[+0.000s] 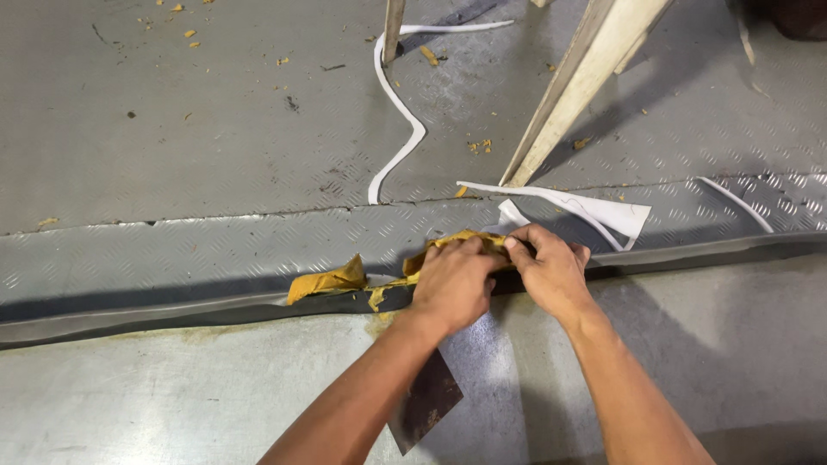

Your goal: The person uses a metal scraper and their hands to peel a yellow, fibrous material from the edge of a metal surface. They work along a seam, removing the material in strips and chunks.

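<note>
Along a dark seam (172, 310) running across grey checker-patterned metal flooring (215, 172), two bare hands meet over a strip of crumpled yellow tape (332, 280). The left hand (454, 286) is curled with fingers closed, pinching the bunched yellow material where it lifts from the seam. The right hand (551, 271) sits just beside it, touching it, thumb and fingertips pressed together on the same wad, seemingly so both hands share the grip. Part of the yellow strip lies torn and loose to the left, resting on the seam's edge. Under the left forearm, a flat, rusty dark metal blade (426, 405) lies on the smoother floor panel, near but unheld. Farther away, long white strips (396, 112) curl across the floor, a wider white scrap (603, 211) lies beside the hands, and pale wooden legs (577, 86) stand upright behind.
</note>
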